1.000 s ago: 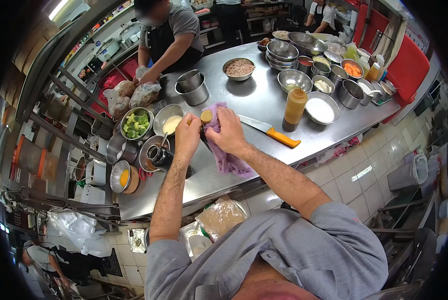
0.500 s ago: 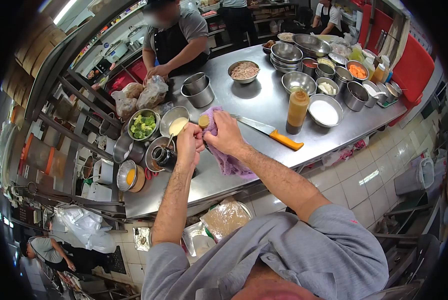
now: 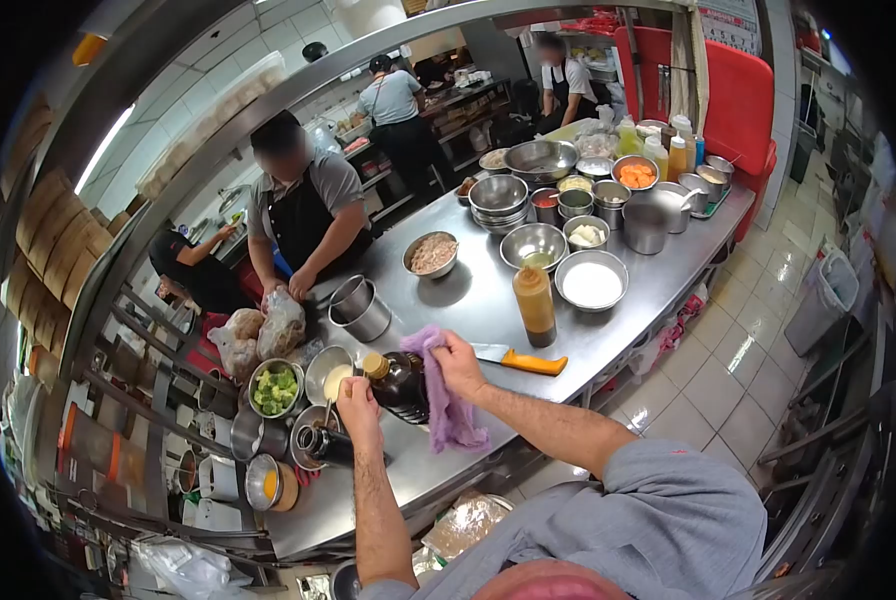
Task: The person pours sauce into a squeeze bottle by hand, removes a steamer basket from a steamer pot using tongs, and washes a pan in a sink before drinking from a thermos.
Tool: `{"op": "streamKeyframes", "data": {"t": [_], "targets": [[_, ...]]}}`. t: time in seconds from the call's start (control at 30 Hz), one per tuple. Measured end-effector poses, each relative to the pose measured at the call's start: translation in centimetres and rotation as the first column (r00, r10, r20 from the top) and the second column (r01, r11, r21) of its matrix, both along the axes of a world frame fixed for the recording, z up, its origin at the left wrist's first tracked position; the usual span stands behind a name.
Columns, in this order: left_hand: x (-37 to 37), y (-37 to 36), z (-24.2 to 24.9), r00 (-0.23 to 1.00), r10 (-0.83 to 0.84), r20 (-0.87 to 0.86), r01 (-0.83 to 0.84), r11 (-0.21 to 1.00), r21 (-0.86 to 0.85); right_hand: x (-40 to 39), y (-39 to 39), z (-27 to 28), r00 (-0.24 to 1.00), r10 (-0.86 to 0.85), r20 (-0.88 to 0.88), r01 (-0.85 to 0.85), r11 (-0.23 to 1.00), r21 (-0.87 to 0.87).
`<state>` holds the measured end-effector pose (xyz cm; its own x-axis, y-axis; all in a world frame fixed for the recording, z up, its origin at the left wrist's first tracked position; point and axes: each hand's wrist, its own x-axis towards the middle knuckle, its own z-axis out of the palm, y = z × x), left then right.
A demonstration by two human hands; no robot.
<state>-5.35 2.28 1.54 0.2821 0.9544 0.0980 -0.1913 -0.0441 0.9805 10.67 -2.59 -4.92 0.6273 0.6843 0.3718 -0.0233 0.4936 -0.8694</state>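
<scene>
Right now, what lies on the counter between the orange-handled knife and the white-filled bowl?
In the head view, only the brown sauce squeeze bottle stands between the knife and the bowl.

Shiny brushed steel table (image 3: 488,300), glossy dark glass bottle (image 3: 400,380), fuzzy purple cloth (image 3: 448,405), polished metal bowls (image 3: 533,245), smooth orange plastic knife handle (image 3: 533,363).

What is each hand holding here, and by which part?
The right hand presses a purple cloth against the body of a dark bottle. The left hand sits at the bottle's neck end; its exact grip cannot be told.
</scene>
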Motion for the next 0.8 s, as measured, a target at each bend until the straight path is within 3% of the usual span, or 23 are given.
{"op": "streamKeyframes", "data": {"t": [0.1,0.13,0.17,0.2,0.23,0.27,0.37,0.4,0.43,0.5,0.53,0.6,0.7,0.8], "targets": [[-0.2,-0.1,-0.1,1.0,0.012,-0.007,-0.012,1.0,-0.017,3.5,1.6,0.0,0.988,0.089,-0.13,-0.098,0.993,-0.062],[-0.2,0.1,-0.1,1.0,-0.015,-0.023,0.016,0.999,0.033,4.3,1.9,0.3,0.94,0.198,-0.277,-0.214,0.976,-0.029],[-0.5,0.2,-0.2,0.998,-0.038,-0.047,0.041,0.996,0.082,4.6,2.0,0.1,0.94,0.202,-0.276,-0.218,0.976,-0.027],[-0.6,0.6,-0.5,0.998,-0.034,-0.046,0.038,0.996,0.083,4.4,1.3,1.2,0.849,0.309,-0.429,-0.315,0.947,0.06],[-0.8,1.0,-1.3,0.995,-0.046,-0.088,0.063,0.976,0.21,4.1,0.6,1.6,0.718,0.406,-0.565,-0.39,0.907,0.156],[-1.1,1.3,-1.9,0.99,-0.054,-0.131,0.095,0.939,0.33,4.0,0.4,1.2,0.73,0.453,-0.511,-0.447,0.883,0.144],[-1.8,2.3,-2.4,0.954,-0.11,-0.28,0.218,0.894,0.391,2.4,-1.9,1.2,0.64,0.49,-0.592,-0.503,0.85,0.159],[-2.3,3.7,-2.8,0.927,-0.16,-0.34,0.286,0.888,0.36,1.5,-2.9,0.2,0.624,0.48,-0.617,-0.506,0.849,0.149],[-2.5,2.8,-0.3,0.838,-0.11,-0.535,0.347,0.864,0.366,1.3,-3.7,-0.5,0.639,0.471,-0.608,-0.516,0.849,0.115],[-2.7,5.5,-0.9,0.833,-0.213,-0.51,0.445,0.805,0.392,0.4,-4.3,-0.7,0.654,0.472,-0.591,-0.535,0.841,0.079],[-2.3,5.5,-0.9,0.837,-0.207,-0.507,0.437,0.811,0.39,-0.7,-5.0,-0.5,0.7,0.376,-0.607,-0.488,0.873,-0.022],[-1.2,5.3,-0.8,0.797,-0.524,-0.3,0.579,0.804,0.136,-2.2,-4.8,-1.1,0.745,0.261,-0.613,-0.432,0.89,-0.146],[-1.5,5.3,-2.4,0.816,-0.513,-0.268,0.548,0.834,0.072,-3.5,-3.1,-2.6,0.802,0.243,-0.546,-0.397,0.899,-0.183],[-1.0,3.7,-2.7,0.873,-0.43,-0.231,0.462,0.881,0.103,-5.2,-2.2,-0.9,0.863,0.085,-0.498,-0.211,0.956,-0.203]]}}
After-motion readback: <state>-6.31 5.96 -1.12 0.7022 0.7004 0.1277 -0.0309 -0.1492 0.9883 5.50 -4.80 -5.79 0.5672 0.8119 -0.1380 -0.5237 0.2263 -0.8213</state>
